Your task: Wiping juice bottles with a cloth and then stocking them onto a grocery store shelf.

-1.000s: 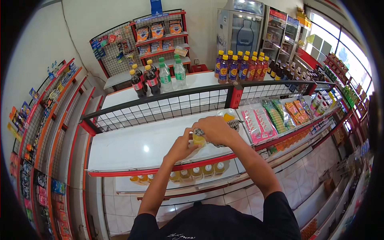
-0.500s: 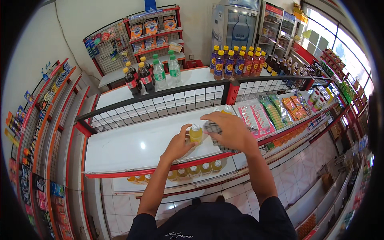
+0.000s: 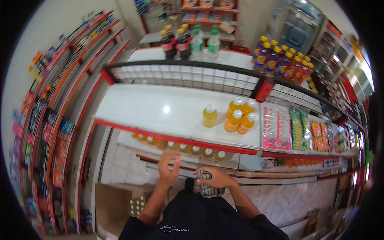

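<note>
My left hand [image 3: 169, 167] is in front of the shelf's edge, slightly blurred. It is empty, with its fingers curved and thumb apart. Close to my body, my right hand [image 3: 216, 177] grips a black-and-white checkered cloth [image 3: 211, 190]. A bottle of yellow drink [image 3: 209, 117] with a white cap stands alone, upright, on the white shelf [image 3: 160, 124]. To its right is a tight group of orange drink bottles [image 3: 233, 121], also white-capped. Neither hand touches a bottle.
Below, a lower shelf holds a row of yellow bottles [image 3: 196, 150]. An open cardboard box [image 3: 114, 206] with white-capped bottles sits at lower left. Packaged goods [image 3: 277, 128] lie to the right. Behind the black mesh divider [image 3: 180, 77] stand cola bottles [image 3: 183, 45] and other drinks.
Both hands have drawn back from the shelf toward my body. My left hand has let go of the yellow bottle, which stands on the shelf. The cloth came back with my right hand. The view has shifted.
</note>
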{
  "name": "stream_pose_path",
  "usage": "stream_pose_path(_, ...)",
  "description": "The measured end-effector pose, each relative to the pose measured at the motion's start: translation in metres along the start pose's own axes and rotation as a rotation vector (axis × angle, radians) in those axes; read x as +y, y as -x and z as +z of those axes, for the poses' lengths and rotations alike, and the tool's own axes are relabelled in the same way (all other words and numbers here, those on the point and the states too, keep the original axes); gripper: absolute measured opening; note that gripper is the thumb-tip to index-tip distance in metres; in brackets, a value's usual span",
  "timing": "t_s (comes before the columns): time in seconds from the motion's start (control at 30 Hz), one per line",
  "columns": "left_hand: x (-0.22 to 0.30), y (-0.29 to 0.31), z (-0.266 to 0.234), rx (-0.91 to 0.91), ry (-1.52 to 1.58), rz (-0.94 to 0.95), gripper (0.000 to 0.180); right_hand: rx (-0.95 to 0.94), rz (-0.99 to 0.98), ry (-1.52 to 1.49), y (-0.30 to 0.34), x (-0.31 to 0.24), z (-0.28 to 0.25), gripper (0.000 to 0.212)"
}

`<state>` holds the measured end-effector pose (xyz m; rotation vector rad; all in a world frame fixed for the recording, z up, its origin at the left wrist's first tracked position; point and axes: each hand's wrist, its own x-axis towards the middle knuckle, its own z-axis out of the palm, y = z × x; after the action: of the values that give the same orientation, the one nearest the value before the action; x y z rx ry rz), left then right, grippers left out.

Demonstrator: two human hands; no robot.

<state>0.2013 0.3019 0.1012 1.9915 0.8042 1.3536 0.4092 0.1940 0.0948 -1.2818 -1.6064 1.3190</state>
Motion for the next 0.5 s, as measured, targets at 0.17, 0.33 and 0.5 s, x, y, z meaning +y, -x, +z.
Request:
stream_pose_path(0.17,0.012,0.121,-0.029,-0.042,-0.085,-0.347,0.007,-0.168,-0.022,-0.076,-0.026,0.05,0.061,0.04)
stream_pose_path(0.33,0.02,0.191,-0.078,0.166,-0.241,-0.623,0.01,-0.268,0.042,0.128,-0.056,0.087,0.121,0.039)
stream_pose_path(0.5,0.025,0.246,-0.137,0.387,-0.328,-0.753,0.016,-0.318,-0.028,0.162,-0.077,0.038,0.182,0.035)
